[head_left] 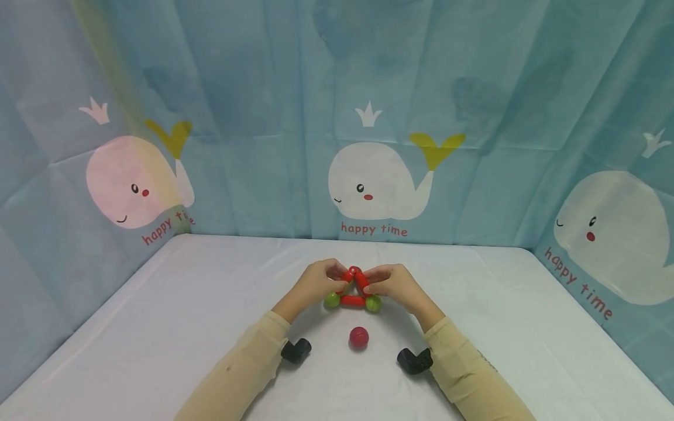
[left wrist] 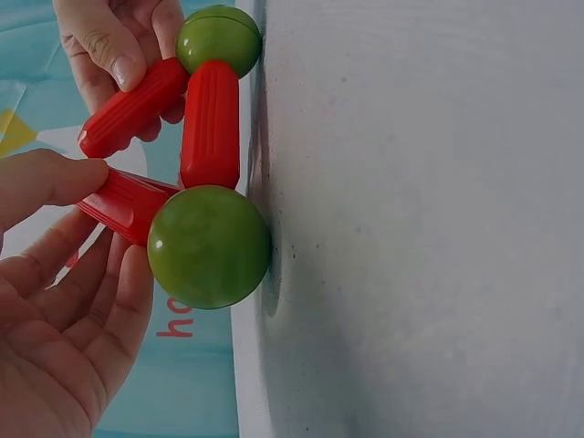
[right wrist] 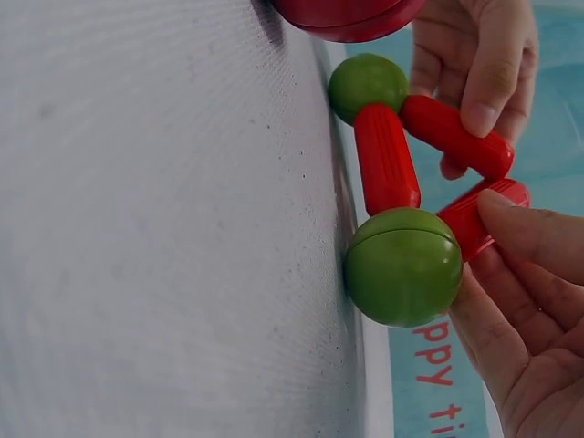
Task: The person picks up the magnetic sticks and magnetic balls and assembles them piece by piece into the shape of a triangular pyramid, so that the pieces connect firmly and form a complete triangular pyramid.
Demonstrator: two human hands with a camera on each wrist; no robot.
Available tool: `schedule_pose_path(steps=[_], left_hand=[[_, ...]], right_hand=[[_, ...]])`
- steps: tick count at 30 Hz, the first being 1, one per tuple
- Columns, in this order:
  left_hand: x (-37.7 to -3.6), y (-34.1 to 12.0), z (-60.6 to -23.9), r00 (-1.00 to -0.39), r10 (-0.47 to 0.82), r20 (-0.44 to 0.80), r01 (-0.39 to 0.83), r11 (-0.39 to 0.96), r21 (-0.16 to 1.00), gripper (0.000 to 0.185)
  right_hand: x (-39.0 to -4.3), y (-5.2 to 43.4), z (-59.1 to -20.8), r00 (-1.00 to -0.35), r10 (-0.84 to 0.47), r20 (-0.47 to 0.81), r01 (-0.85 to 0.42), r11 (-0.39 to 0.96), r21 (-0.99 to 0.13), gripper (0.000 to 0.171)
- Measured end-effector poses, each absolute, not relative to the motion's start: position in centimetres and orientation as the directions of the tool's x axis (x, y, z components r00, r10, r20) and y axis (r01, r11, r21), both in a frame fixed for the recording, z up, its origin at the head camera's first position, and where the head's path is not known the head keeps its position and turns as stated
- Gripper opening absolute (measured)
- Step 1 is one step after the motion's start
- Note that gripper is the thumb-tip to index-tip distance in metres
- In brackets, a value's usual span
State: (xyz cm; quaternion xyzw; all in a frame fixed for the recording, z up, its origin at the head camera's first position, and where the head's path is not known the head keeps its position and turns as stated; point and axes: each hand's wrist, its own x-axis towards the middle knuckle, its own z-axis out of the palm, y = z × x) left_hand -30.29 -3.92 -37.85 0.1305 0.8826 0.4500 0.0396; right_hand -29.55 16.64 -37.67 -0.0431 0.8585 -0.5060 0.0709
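I see both hands at the middle of the white table [head_left: 210,292], working on a small triangle of red sticks and green balls. The left hand [head_left: 316,283] pinches the left slanted red stick [head_left: 346,276], and the right hand [head_left: 392,283] pinches the right slanted red stick [head_left: 362,282]. The bottom red stick [head_left: 352,300] lies between the left green ball [head_left: 332,300] and the right green ball [head_left: 373,303] (both balls touch the table). A loose red ball [head_left: 358,337] rests nearer to me, between two black pieces [head_left: 296,350].
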Motion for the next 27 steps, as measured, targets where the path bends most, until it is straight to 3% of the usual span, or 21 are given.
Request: schedule_pose_path(steps=[6,23,27], left_hand=[[-30.19,-3.96,-37.81,-0.964,0.26,0.053,0.195,0.56,0.805,0.028],[-30.27,-3.92,-37.84,-0.961,0.273,0.037,0.191,0.56,0.806,0.021],[-30.26,-3.89,-37.85,-0.959,0.281,0.039,0.194,0.549,0.813,0.028]], right_hand=[[-29.6,16.51,-37.64,-0.988,-0.132,-0.077,0.001,0.498,-0.867,0.029],[-29.78,16.43,-37.76,-0.988,-0.141,-0.056,-0.023,0.503,-0.864,0.028],[-29.78,16.43,-37.82,-0.988,-0.143,-0.054,-0.027,0.508,-0.861,0.028]])
